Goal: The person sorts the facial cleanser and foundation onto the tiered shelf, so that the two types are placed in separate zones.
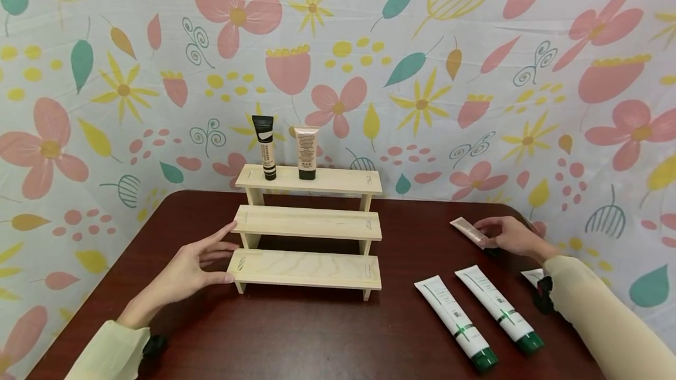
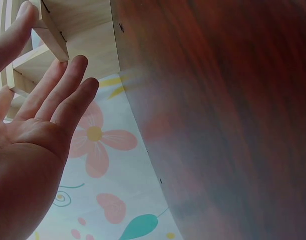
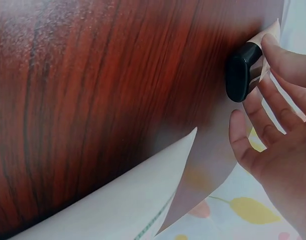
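Observation:
A three-tier wooden stand (image 1: 311,221) stands on the dark red-brown table. At its left side is my left hand (image 1: 182,271), fingers stretched out and touching the edges of the lower two steps. In the left wrist view, the left hand's fingertips (image 2: 79,62) meet the pale wood. On the right, my right hand (image 1: 509,236) pinches a pale pink tube (image 1: 469,232) by its capped end, low over the table. The right wrist view shows that tube's black cap (image 3: 237,75) beside the thumb. Whether the tube touches the table, I cannot tell.
On the top step stand a black-and-beige tube (image 1: 266,151) and a beige tube (image 1: 307,154), caps down. Two white tubes with green caps (image 1: 456,321) (image 1: 499,309) lie at front right. Another white tube (image 1: 533,276) is partly hidden under my right forearm. A flowered cloth (image 1: 338,75) hangs behind.

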A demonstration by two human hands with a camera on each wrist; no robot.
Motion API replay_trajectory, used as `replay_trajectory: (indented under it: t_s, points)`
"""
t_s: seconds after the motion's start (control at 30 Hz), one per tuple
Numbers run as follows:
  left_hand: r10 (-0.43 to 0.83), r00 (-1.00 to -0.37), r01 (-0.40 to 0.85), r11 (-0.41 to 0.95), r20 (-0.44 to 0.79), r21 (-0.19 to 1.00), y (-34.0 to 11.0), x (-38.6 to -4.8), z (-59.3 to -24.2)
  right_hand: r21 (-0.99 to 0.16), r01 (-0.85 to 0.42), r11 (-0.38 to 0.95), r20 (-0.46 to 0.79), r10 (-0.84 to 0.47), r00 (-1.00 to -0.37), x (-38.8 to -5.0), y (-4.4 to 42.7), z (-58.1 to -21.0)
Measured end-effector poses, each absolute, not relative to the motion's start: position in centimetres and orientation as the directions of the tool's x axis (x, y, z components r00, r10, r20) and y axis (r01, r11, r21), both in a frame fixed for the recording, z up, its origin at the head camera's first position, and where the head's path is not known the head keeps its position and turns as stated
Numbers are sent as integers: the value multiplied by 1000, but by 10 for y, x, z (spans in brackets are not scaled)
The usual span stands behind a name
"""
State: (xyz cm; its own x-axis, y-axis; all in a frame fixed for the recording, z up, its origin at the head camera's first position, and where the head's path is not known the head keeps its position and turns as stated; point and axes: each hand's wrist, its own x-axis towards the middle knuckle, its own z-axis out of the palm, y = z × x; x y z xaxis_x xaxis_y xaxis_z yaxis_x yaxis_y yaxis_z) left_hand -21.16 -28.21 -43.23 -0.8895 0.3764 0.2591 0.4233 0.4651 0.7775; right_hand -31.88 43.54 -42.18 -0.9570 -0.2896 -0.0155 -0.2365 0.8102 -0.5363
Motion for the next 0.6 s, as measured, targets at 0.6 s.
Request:
replay_trajectory:
  t_s: [0.6]
  points:
    - [379,-887,429,465,263,775,-282,-212,-433,-622,-219,752,-90,-347,-934,-318,429,-419]
